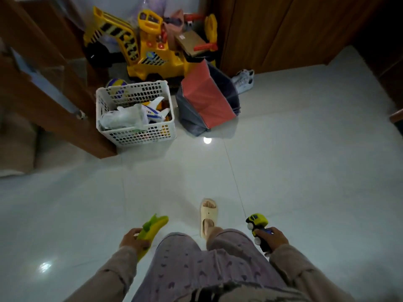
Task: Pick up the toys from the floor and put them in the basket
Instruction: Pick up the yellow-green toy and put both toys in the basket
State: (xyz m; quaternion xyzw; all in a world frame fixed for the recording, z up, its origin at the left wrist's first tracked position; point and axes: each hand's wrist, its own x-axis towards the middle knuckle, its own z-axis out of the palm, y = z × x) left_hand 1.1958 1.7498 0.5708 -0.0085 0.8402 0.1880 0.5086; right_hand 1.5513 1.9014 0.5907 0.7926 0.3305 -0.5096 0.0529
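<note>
White perforated basket [135, 114] against wooden furniture, toy plane [152, 112] and bag inside, left hand [133, 238] clamped on yellow-green banana toy [152, 229], right hand [272, 237] gripping yellow toy truck [258, 225] — both well apart from basket, above grey tiled floor [305, 160], beige slipper [208, 216] between.

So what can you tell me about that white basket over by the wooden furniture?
The white basket looks like plastic, roughly square, its walls pierced with rows of small holes. It stands upright on the pale tiled floor, close against a wooden panel on its left. It is already quite full: a white toy plane, a crumpled clear bag and other coloured toys show inside. Neither hand touches it.
</note>
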